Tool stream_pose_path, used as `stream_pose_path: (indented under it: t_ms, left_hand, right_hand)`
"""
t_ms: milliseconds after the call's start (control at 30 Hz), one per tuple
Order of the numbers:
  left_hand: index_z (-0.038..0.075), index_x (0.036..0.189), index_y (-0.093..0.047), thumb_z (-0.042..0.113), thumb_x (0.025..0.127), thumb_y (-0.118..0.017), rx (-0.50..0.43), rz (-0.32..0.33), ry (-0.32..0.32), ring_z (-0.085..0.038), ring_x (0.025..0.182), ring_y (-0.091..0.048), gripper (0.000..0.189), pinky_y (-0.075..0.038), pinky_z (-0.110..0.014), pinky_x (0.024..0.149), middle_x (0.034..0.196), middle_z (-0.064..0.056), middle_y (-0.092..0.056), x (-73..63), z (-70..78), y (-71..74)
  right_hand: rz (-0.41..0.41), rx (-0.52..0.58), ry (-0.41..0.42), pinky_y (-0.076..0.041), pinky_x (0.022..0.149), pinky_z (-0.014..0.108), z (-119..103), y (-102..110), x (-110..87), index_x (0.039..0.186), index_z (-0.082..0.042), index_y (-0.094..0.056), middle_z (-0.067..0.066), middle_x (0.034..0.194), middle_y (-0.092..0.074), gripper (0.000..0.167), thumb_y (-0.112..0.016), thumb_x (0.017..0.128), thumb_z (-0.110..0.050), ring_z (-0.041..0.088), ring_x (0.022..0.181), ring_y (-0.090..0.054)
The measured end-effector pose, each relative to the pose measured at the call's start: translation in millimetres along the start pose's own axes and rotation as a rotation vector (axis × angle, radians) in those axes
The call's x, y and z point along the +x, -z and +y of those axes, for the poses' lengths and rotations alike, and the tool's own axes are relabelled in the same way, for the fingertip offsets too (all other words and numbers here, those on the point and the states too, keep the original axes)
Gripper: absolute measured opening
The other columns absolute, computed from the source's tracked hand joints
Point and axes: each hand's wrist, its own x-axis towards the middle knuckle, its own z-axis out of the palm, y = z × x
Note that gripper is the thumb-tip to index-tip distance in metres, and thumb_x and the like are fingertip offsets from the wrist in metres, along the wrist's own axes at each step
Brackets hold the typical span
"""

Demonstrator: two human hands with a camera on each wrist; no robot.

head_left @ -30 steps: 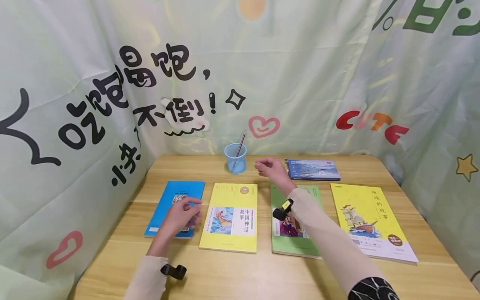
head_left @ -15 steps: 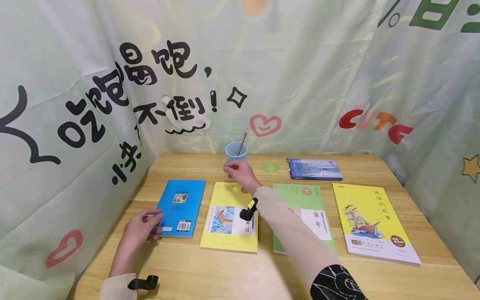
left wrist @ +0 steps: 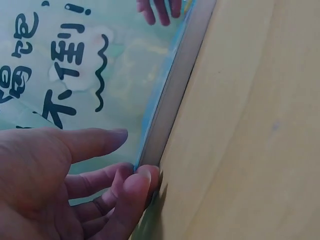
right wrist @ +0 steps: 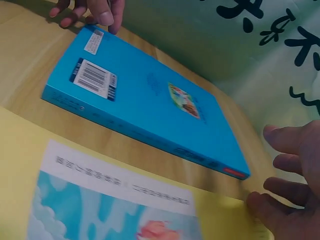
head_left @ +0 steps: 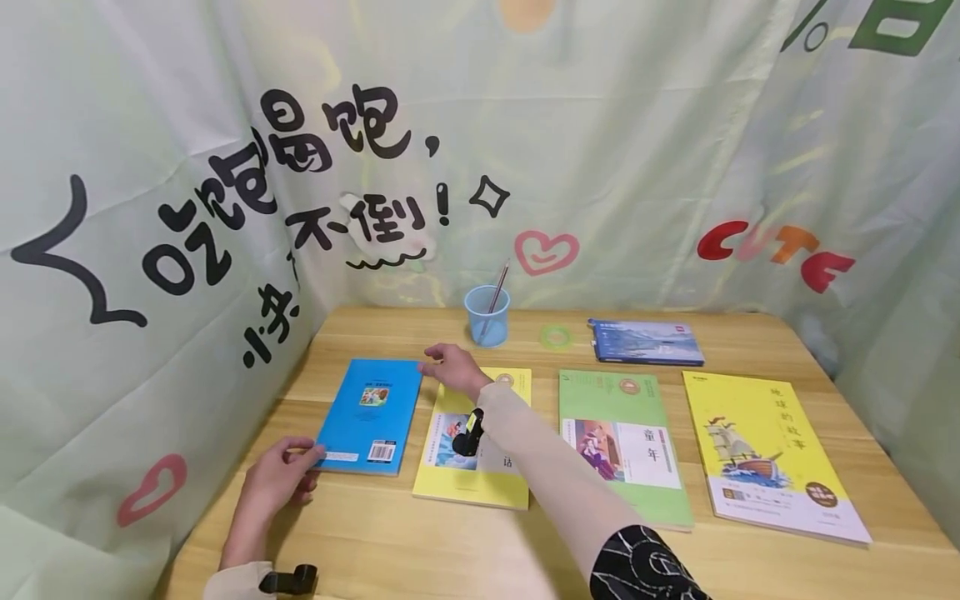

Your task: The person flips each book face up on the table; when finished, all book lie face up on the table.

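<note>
A blue book (head_left: 370, 417) lies back cover up at the left of the table, its barcode near the bottom edge. My left hand (head_left: 279, 473) is at its lower-left corner. In the left wrist view the fingertips (left wrist: 145, 175) touch that corner, while the thumb stays raised beside the cover. My right hand (head_left: 456, 368) hovers by the book's upper-right corner, fingers spread and holding nothing; the right wrist view shows a gap between it and the blue book (right wrist: 145, 107). Under the right forearm lies a yellow book (head_left: 472, 492), partly covered.
A green book (head_left: 622, 400) and a larger yellow book (head_left: 757, 450) with a ship lie to the right. Behind them are a blue flat box (head_left: 647, 342), a green tape roll (head_left: 557, 337) and a blue pen cup (head_left: 487, 321) with a pencil. Printed cloth (head_left: 637, 167) surrounds the table.
My right hand has moved left from near the flat box, past the cup, to the blue book. My left hand has shifted from over that book to its lower-left corner.
</note>
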Motion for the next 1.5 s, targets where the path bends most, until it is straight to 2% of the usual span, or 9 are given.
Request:
stream_pose_path:
  t_ms: [167,400,467,667,767,833,1100,1300,1500]
  left_hand:
    - [-0.003,0.145,-0.055,0.031,0.108,-0.071,0.003,0.004,0.004,-0.017,0.068,-0.069,0.052,-0.065,-0.03,0.059,0.093,-0.01,-0.067,-2.2,-2.7,-0.5]
    - [-0.006,0.142,-0.059,0.024,0.107,-0.071,0.037,0.012,0.024,-0.016,0.072,-0.069,0.047,-0.066,-0.029,0.061,0.097,-0.01,-0.066,-6.2,-6.2,1.8]
    - [-0.007,0.141,-0.059,0.023,0.108,-0.07,0.036,0.013,0.023,-0.016,0.072,-0.068,0.046,-0.066,-0.029,0.061,0.098,-0.01,-0.066,-7.1,-6.4,1.0]
    - [-0.007,0.139,-0.062,0.024,0.108,-0.07,0.047,0.031,0.029,-0.016,0.073,-0.068,0.044,-0.066,-0.03,0.06,0.1,-0.012,-0.068,-11.0,-3.6,-4.3]
    - [-0.008,0.136,-0.063,0.024,0.108,-0.07,0.056,0.048,0.027,-0.016,0.073,-0.068,0.043,-0.066,-0.03,0.06,0.1,-0.013,-0.069,-11.6,-2.0,-6.2]
    - [-0.007,0.135,-0.063,0.024,0.108,-0.07,0.056,0.055,0.03,-0.016,0.073,-0.069,0.042,-0.066,-0.029,0.061,0.1,-0.013,-0.069,-11.6,-1.2,-6.7]
    - [-0.007,0.137,-0.059,0.02,0.109,-0.067,0.026,0.057,0.03,-0.017,0.075,-0.066,0.039,-0.067,-0.031,0.061,0.104,-0.015,-0.066,-11.8,-3.4,-5.9]
    - [-0.004,0.141,-0.055,0.022,0.11,-0.067,-0.046,0.019,0.026,-0.018,0.08,-0.066,0.042,-0.068,-0.031,0.065,0.111,-0.014,-0.064,-7.2,-15.5,-2.5]
    - [-0.005,0.145,-0.046,0.022,0.111,-0.065,-0.21,-0.056,0.074,-0.017,0.086,-0.071,0.047,-0.069,-0.033,0.072,0.107,-0.008,-0.069,-4.6,-21.6,5.6]
  right_hand:
    - [-0.033,-0.03,-0.027,-0.051,0.122,0.053,1.1,-9.7,1.5,0.158,-0.003,-0.053,0.021,0.16,-0.056,0.053,-0.065,0.111,-0.025,0.038,0.144,-0.058]
    - [-0.088,-0.051,-0.039,-0.053,0.117,0.046,-2.4,-23.3,5.9,0.162,-0.002,-0.048,0.019,0.12,-0.073,0.058,-0.064,0.112,-0.026,0.023,0.095,-0.069]
    - [-0.081,-0.052,-0.044,-0.052,0.118,0.045,-3.9,-26.4,6.0,0.164,-0.001,-0.045,0.02,0.119,-0.072,0.06,-0.064,0.112,-0.025,0.023,0.091,-0.069]
    - [-0.05,-0.081,-0.063,-0.04,0.132,0.05,-6.3,-31.5,4.3,0.168,0.0,-0.034,0.021,0.17,-0.045,0.065,-0.06,0.113,-0.019,0.031,0.135,-0.062]
    - [-0.014,-0.064,-0.063,-0.037,0.133,0.052,-6.1,-33.0,5.6,0.168,0.002,-0.035,0.022,0.172,-0.041,0.063,-0.059,0.113,-0.017,0.035,0.152,-0.05]
    - [0.025,-0.044,-0.044,-0.04,0.131,0.051,-5.3,-34.0,7.1,0.166,0.002,-0.038,0.023,0.17,-0.043,0.06,-0.059,0.112,-0.015,0.037,0.15,-0.051]
    - [0.105,0.237,0.017,-0.064,0.102,0.042,0.2,-34.9,9.8,0.16,-0.002,-0.05,0.021,0.158,-0.055,0.052,-0.061,0.109,0.0,0.025,0.106,-0.069]
    - [0.049,0.521,0.033,-0.058,0.112,0.056,-2.5,-30.2,5.9,0.153,-0.001,-0.053,0.023,0.141,-0.056,0.049,-0.058,0.105,0.008,0.023,0.102,-0.064]
    - [0.012,0.619,0.038,-0.057,0.115,0.056,-8.1,-26.7,3.1,0.15,-0.007,-0.056,0.018,0.142,-0.053,0.048,-0.058,0.104,0.006,0.024,0.105,-0.062]
